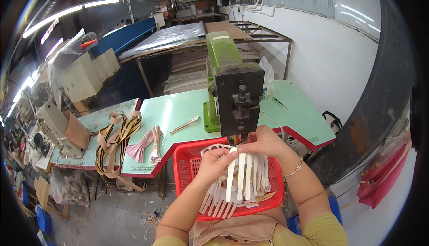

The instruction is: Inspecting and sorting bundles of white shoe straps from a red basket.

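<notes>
Both my hands are at the working point under the black head (239, 96) of a green machine (225, 51). My left hand (214, 164) is closed, thumb and fingers pinching a white strip (230, 174) near its top end. My right hand (262, 142) pinches the strips' upper ends from the other side, close below the machine's metal tip. Its fingertips are partly hidden. Several more white strips (248, 174) hang side by side below my fingers, over a red plastic basket (181, 174). Loose pale strips lie inside the basket.
The green tabletop (187, 107) holds pink strips (140, 147), a tied cream bundle (156, 145), thin sticks (184, 125) and a small green tool (279, 103). Striped straps (117, 138) drape over the table's left part beside a sewing machine (62, 130). A white wall (321, 45) stands at right.
</notes>
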A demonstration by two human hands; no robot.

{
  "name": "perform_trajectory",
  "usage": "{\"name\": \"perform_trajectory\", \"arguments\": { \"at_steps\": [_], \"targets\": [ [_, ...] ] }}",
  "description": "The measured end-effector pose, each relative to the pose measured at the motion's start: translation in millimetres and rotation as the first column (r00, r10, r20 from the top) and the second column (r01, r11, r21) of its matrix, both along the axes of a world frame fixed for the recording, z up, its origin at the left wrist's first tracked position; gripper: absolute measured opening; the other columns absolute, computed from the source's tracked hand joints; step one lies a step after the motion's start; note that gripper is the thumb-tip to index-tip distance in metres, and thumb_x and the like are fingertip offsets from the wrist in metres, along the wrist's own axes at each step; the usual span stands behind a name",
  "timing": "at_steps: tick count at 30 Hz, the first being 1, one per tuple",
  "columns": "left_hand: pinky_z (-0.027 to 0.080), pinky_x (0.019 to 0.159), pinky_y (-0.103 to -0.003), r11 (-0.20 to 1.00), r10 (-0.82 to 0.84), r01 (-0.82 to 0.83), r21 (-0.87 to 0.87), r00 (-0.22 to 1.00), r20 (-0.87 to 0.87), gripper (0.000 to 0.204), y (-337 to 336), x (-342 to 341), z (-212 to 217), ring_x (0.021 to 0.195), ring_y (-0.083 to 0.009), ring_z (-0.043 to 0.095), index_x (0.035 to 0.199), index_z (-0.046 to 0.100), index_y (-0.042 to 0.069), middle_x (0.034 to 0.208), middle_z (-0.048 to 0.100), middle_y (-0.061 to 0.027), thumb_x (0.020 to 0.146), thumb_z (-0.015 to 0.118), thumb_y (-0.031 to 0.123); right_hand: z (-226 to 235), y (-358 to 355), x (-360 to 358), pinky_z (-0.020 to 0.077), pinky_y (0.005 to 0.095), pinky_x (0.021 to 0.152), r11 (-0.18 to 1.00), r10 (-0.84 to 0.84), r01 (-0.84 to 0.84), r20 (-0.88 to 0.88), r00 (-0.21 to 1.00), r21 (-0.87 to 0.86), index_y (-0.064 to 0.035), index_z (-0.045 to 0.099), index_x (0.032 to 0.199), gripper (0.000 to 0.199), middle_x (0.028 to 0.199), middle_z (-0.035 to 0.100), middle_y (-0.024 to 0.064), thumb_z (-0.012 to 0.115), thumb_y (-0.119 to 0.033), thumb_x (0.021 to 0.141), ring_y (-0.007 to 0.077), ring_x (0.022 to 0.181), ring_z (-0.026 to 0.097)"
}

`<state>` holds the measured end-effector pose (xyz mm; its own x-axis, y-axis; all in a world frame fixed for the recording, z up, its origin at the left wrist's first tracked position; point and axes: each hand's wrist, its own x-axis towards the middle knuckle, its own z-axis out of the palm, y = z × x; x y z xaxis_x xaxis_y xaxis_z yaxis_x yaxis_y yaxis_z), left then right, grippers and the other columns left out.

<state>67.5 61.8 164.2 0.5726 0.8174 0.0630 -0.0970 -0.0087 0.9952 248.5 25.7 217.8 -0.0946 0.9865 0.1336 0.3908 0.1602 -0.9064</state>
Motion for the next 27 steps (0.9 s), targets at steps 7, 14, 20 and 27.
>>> {"name": "perform_trajectory", "arguments": {
  "at_steps": [7, 14, 20, 27],
  "targets": [
    [0.036, 0.048, -0.017, 0.992, 0.098, -0.088, -0.087, 0.989, 0.110, 0.017, -10, 9, -10, 0.052, -0.0023, 0.046, 0.077, 0.063, 0.003, 0.061, 0.055, 0.0038, 0.078, 0.062, 0.020, -98, -46, 0, 0.0436, 0.0231, 0.054, 0.934, -0.307, 0.243, -0.237, 0.922, -0.264, -0.0030, 0.056, 0.075, 0.028, 0.069, 0.056, 0.0027, 0.052, -0.029, 0.084, 0.0089, 0.061, 0.053],
    [0.032, 0.044, -0.018, 0.984, 0.167, -0.156, -0.091, 0.977, 0.135, 0.019, -14, 14, -15, 0.048, -0.0026, 0.042, 0.075, 0.062, 0.003, 0.057, 0.053, 0.0030, 0.079, 0.060, 0.022, -105, -52, -28, 0.0432, 0.0350, 0.083, 0.873, -0.149, -0.390, -0.922, 0.358, -0.293, 0.0014, 0.047, 0.109, 0.044, 0.103, 0.055, 0.0132, 0.045, -0.036, 0.086, 0.0223, 0.096, 0.054],
    [0.028, 0.042, -0.018, 0.956, 0.109, -0.041, -0.290, 0.969, 0.223, 0.020, -15, 16, -9, 0.045, -0.0032, 0.038, 0.069, 0.059, 0.004, 0.054, 0.049, 0.0031, 0.079, 0.060, 0.022, -87, -58, -26, 0.0480, 0.0371, 0.078, 0.941, -0.101, -0.301, -0.976, 0.195, -0.157, 0.0033, 0.047, 0.109, 0.034, 0.099, 0.057, 0.0157, 0.044, -0.022, 0.087, 0.0240, 0.088, 0.058],
    [0.026, 0.043, -0.018, 0.954, 0.140, -0.054, -0.296, 0.950, 0.278, 0.021, -19, 22, -15, 0.046, -0.0037, 0.036, 0.069, 0.059, 0.004, 0.053, 0.045, 0.0038, 0.080, 0.059, 0.022, -67, -63, -21, 0.0474, 0.0239, 0.063, 0.948, -0.300, 0.275, -0.748, 0.591, -0.163, 0.0064, 0.058, 0.092, 0.018, 0.083, 0.061, 0.0090, 0.056, -0.004, 0.078, 0.0125, 0.070, 0.058]
  ]
}}
